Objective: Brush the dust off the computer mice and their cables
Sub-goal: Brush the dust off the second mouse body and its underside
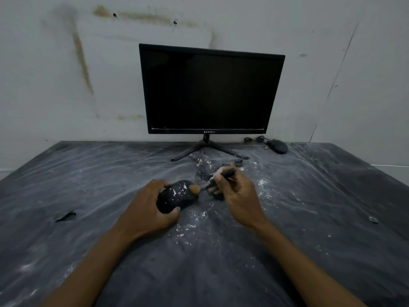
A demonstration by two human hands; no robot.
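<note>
My left hand (147, 204) fingers curled round dusty black mouse (176, 196) on tabletop (88, 196), my right hand (238, 191) fingers pinching brush (212, 179), bristles touching mouse's far right edge

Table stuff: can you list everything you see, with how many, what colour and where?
monitor: 1, black, screen dark, at the back by the wall.
dusty mouse: 1, black with white specks, centre of the table, in the left hand.
far mouse: 1, black, back right beside the monitor, its cable coiled next to it.
brush: 1, dark handle, tan bristles touching the dusty mouse.
cables: tangle, dark, between the monitor stand and the hands.
table: 1, dark grey under clear plastic, white dust scattered on it.
wall: white, stained.
left hand: grips the dusty mouse.
right hand: holds the brush.
</note>
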